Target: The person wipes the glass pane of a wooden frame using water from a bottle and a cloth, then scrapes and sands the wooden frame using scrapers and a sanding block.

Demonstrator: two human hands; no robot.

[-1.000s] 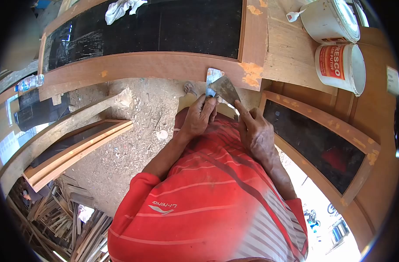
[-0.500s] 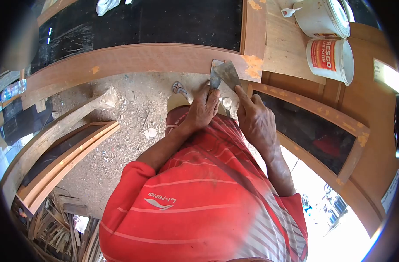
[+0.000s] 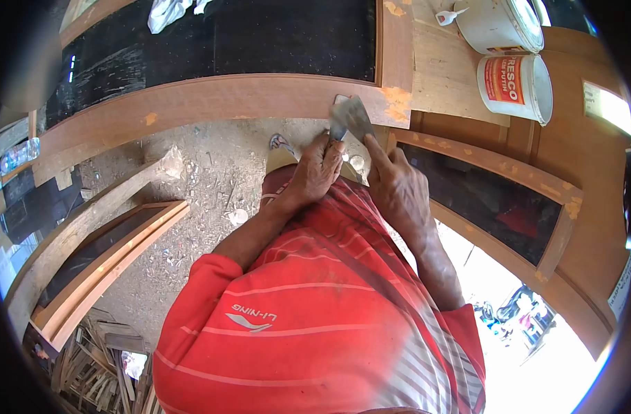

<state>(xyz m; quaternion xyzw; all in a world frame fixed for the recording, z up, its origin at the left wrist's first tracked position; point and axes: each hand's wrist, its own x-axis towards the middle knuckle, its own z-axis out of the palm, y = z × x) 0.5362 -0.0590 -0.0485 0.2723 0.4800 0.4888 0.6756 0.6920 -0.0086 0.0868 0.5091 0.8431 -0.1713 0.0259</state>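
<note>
The left hand [image 3: 317, 170] is curled closed about the lower end of a putty knife [image 3: 338, 125], thumb laid along it, while the right hand [image 3: 397, 183] is wrapped round the handle of a scraper [image 3: 361, 119], with a finger stretched toward its blade. Both tools point away from the body, and their blades overlap near the tips; whether metal meets metal cannot be made out. Behind the blades, in this view, runs the near rail of a wooden frame [image 3: 212, 95] around a dark panel [image 3: 295, 41], its corner blotched with orange filler [image 3: 397, 105]; a crumpled white cloth [image 3: 168, 14] lies on the panel. Just below the hands are the front of a red striped shirt [image 3: 308, 338] and a sandalled foot [image 3: 281, 143] on the debris-strewn floor [image 3: 215, 176]. To the right of the frame, a pale wooden table [image 3: 443, 79] carries a red-labelled bucket [image 3: 512, 88] and, beside it, a second white bucket [image 3: 495, 27]. Below that stands another framed panel [image 3: 491, 196], also marked with filler. Over on the left are a plastic bottle [image 3: 18, 156], a rough wooden beam [image 3: 88, 224], a further frame [image 3: 115, 265] and, lowest, a heap of wood scraps [image 3: 94, 369].
</note>
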